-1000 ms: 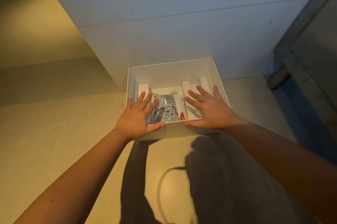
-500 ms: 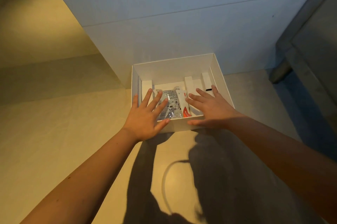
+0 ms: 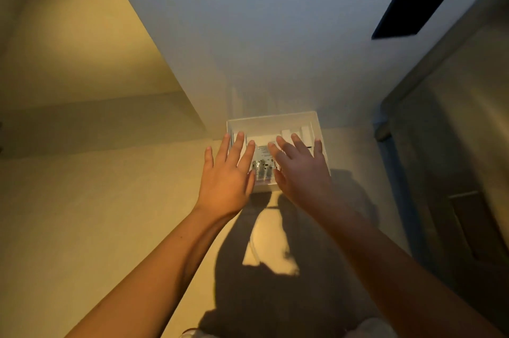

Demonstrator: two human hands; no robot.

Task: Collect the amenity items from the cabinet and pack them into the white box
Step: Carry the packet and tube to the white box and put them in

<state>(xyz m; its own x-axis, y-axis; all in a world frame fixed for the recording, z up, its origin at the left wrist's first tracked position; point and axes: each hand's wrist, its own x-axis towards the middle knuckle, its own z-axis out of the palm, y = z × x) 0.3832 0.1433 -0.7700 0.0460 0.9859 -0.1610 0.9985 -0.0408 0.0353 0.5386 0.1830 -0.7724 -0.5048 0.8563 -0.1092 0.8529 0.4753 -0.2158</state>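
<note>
Your left hand (image 3: pixel 225 175) and right hand (image 3: pixel 300 172) hovered flat with fingers spread, gripping nothing, over the near half of the white box (image 3: pixel 272 121), which sat on the floor against the wall. A careless downward press could probably have tipped or slid the box, or crumpled its contents. Inside it lay a printed silver sachet (image 3: pixel 263 165) and white packets (image 3: pixel 296 132) along the far side; your hands hid the rest.

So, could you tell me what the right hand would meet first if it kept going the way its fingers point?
Probably the upright white dividers inside the white box, then its far wall; depth is unclear.
</note>
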